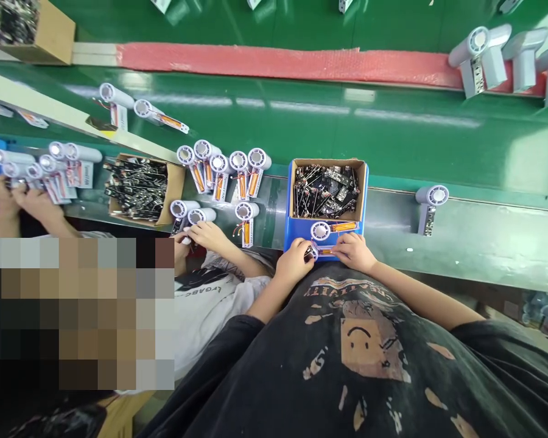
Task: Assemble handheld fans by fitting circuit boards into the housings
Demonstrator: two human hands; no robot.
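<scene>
Close to my body, a white handheld fan (pixel 325 250) with an orange battery in its open handle lies across between my hands. My left hand (pixel 295 260) is closed around its head end, beside a small dark part (pixel 309 252) I cannot make out clearly. The fingers of my right hand (pixel 354 250) pinch the handle end. Just beyond, a second fan (pixel 320 230) rests on the rim of a blue tray (pixel 296 230). On that tray stands a cardboard box (pixel 361 210) full of black circuit boards (pixel 326 188) with wires.
Several fans (pixel 238 161) stand left of the tray, near another box of circuit boards (pixel 139 185). Co-workers' hands (pixel 205 236) handle fans at the left. One fan (pixel 432 196) stands at right on the metal ledge (pixel 475 231). Beyond runs a green belt (pixel 274 131).
</scene>
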